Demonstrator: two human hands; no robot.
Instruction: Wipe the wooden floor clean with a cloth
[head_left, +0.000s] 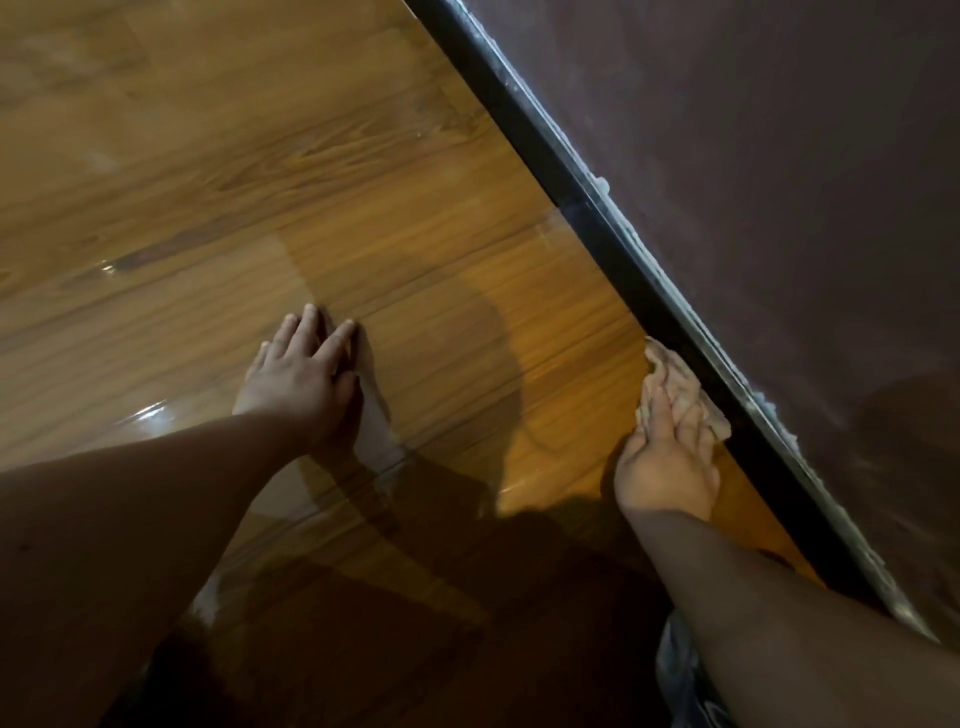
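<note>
The wooden floor (311, 171) fills the left and middle of the head view, glossy with pale streaks. My right hand (667, 467) lies flat on a crumpled beige cloth (675, 382), pressing it onto the floor right beside the dark skirting. The cloth pokes out past my fingertips and touches the skirting's foot. My left hand (301, 379) rests palm down on the bare boards, fingers spread, well to the left of the cloth and holding nothing.
A black skirting board (587, 218) runs diagonally from top middle to lower right, with a dark purplish wall (779, 156) behind it. White flecks line the skirting's top edge. A bit of grey fabric (680, 670) shows at the bottom under my right forearm.
</note>
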